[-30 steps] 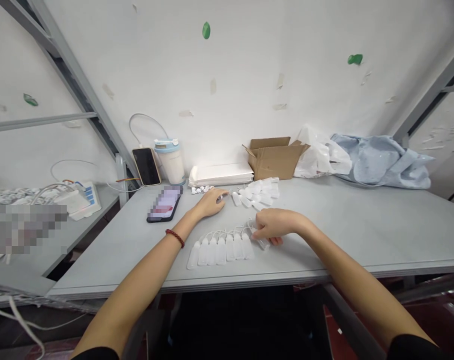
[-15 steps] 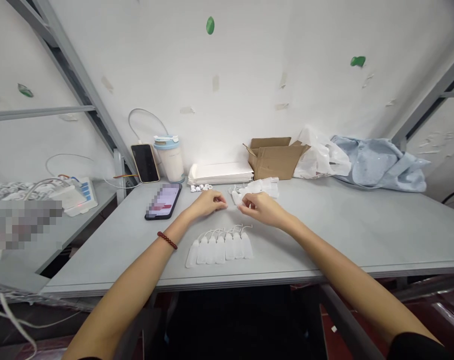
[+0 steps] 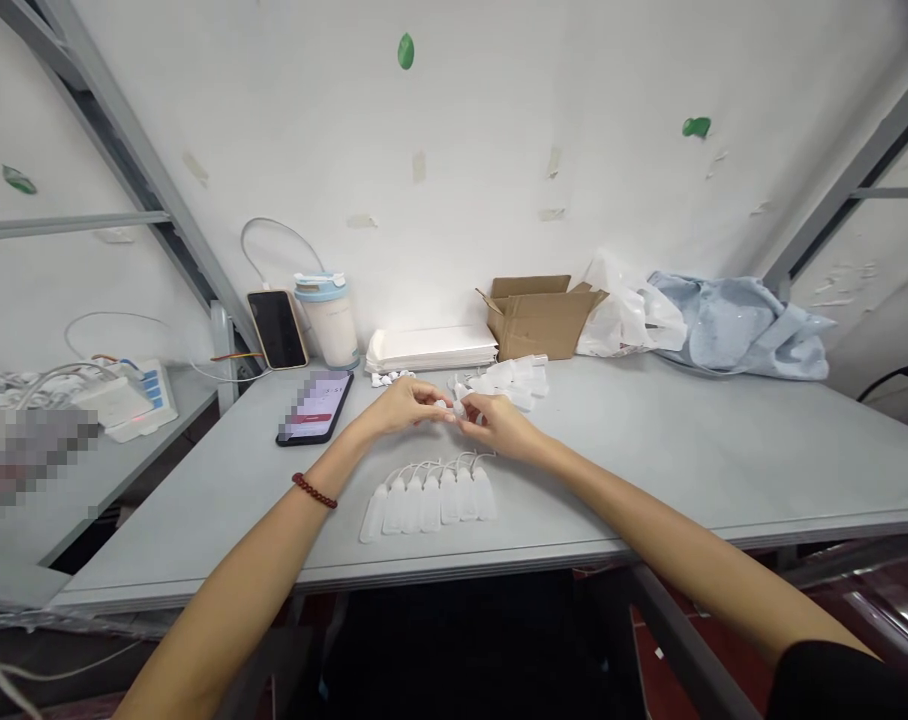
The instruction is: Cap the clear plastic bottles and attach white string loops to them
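Observation:
My left hand (image 3: 410, 404) is closed in a pinch on a small white cap (image 3: 440, 404). Facing it, fingertips close together, my right hand (image 3: 499, 424) grips a small translucent plastic bottle (image 3: 459, 409), mostly hidden by the fingers. Just in front of both hands lies a row of several flat translucent bottles (image 3: 431, 502), each with a thin white tube curving from its neck. Behind the right hand is a loose pile of similar bottles (image 3: 518, 376). Loose white caps (image 3: 391, 378) lie beyond the left hand.
A lit phone (image 3: 317, 408) lies at the left; another phone (image 3: 278, 328) leans near a tumbler (image 3: 329, 325). Along the wall are a white paper stack (image 3: 431, 350), an open cardboard box (image 3: 540, 325), a plastic bag (image 3: 626, 310) and blue cloth (image 3: 739, 325). A power strip (image 3: 146, 405) sits farther left.
My hands have come together, the right one moving left toward the left one. A cap and a bottle neck now show between the fingertips. The whole view has shifted slightly.

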Demonstrator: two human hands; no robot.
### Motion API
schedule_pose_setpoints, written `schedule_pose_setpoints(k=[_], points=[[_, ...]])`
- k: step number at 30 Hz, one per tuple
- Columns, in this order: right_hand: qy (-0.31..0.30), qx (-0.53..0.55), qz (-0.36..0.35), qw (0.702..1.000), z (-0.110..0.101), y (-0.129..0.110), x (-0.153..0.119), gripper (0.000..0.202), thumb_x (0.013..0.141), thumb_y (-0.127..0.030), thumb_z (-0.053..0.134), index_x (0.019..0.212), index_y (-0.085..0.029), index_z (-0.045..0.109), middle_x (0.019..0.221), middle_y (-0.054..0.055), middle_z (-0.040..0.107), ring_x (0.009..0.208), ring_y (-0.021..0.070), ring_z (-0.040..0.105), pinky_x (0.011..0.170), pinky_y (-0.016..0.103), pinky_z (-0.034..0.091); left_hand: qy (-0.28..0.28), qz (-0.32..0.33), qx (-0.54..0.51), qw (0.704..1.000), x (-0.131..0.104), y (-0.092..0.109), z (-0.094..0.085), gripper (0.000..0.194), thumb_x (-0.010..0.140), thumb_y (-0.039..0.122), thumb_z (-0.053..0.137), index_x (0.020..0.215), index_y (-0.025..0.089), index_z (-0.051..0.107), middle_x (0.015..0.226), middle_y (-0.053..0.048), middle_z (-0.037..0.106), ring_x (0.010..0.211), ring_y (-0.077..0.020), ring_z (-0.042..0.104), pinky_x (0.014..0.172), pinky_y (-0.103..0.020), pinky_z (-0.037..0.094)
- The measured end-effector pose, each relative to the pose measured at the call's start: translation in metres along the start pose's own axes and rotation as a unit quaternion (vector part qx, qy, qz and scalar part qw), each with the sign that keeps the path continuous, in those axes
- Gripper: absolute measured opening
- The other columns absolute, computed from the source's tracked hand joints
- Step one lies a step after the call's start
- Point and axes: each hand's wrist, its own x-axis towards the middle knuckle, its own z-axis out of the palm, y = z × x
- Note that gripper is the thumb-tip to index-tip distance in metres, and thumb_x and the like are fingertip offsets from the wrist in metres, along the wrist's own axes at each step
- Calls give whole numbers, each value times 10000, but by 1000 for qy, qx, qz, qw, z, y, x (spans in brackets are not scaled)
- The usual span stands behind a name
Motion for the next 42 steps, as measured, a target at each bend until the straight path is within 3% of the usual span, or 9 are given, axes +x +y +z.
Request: schedule_pose_setpoints(k=[5,12,17,22,27,31,37,42], points=[[-5,-18,-24,1000,0,-2,-2,88,792,-168,526,854,-137,581,721,15,575,612,104,477,584,216,338,38,41,52,997,-1,3,2,247,642,352,723,763,137,725,491,61,451,489,-79,380,480,-205,308],[-25,-70,-56,996,2,-2,-1,108,828,-164,522,849,-111,614,768,58,606,678,133,499,647,241,352,45,99,120,987,-3,7,8,145,680,296,699,722,158,714,592,25,520,634,-128,528,603,-213,399],[-36,-82,-66,994,3,2,1,119,854,-177,517,865,-104,611,764,61,606,660,132,483,645,245,357,6,103,187,977,-8,15,5,215,770,303,602,911,183,711,748,-18,620,692,-145,553,638,-234,433],[-44,-101,-55,992,1,7,2,143,855,-178,537,952,-98,606,827,84,608,740,164,518,685,267,379,-23,83,184,979,-10,19,6,262,845,331,484,911,182,689,961,-59,694,822,-183,608,701,-260,465],[-66,-145,-38,987,-1,6,0,288,882,-159,483,1152,-82,551,1001,156,589,897,217,537,758,306,398,-14,83,171,982,-7,15,8,267,828,354,516,932,194,703,989,-59,708,879,-206,625,766,-276,470],[-53,-161,-46,984,-4,3,0,246,872,-132,477,1076,-62,594,959,163,603,935,242,515,774,321,389,-7,76,160,984,-7,12,7,281,819,367,532,947,188,706,954,-62,717,861,-209,631,767,-284,474],[13,-5,-18,1000,-12,-1,2,171,874,-153,463,853,-129,631,789,58,615,755,166,506,725,284,355,7,75,82,994,-8,14,4,273,813,378,547,910,184,712,1017,-61,707,928,-209,626,789,-268,476],[22,162,34,986,-15,-5,1,350,923,-292,363,643,-145,514,622,-10,488,594,104,423,610,242,327,17,82,64,994,-9,18,7,270,816,375,551,904,180,715,1038,-63,702,958,-215,615,791,-267,477]])
